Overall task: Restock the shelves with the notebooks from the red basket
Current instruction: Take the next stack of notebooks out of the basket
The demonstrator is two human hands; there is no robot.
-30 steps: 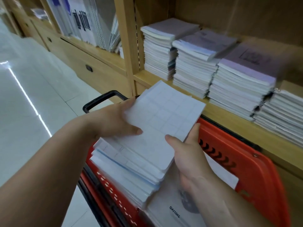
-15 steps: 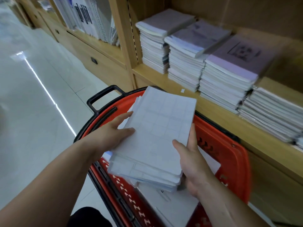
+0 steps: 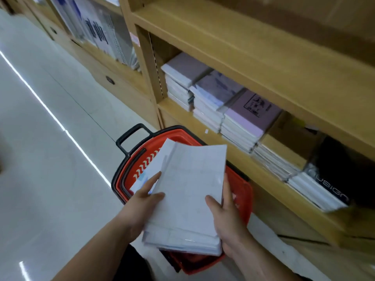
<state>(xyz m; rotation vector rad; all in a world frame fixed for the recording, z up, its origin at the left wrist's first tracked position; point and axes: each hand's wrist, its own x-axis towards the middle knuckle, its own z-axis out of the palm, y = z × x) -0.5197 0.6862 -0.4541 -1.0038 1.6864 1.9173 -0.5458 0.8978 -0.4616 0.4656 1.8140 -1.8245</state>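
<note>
left grip [image 3: 142, 201]: clasped the notebook stack [image 3: 188, 199] at its left edge
right grip [image 3: 227, 216]: clasped its right edge
notebook stack: held above the red basket [image 3: 140, 161], near side of the shelf [image 3: 243, 159]

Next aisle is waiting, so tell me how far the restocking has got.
Done: several notebook piles already sit on the shelf, though which were just added cannot be told. In hand: the left hand and right hand grip a stack of notebooks above the red basket. Left: that stack is not yet shelved, and it hides what remains in the basket.
</note>
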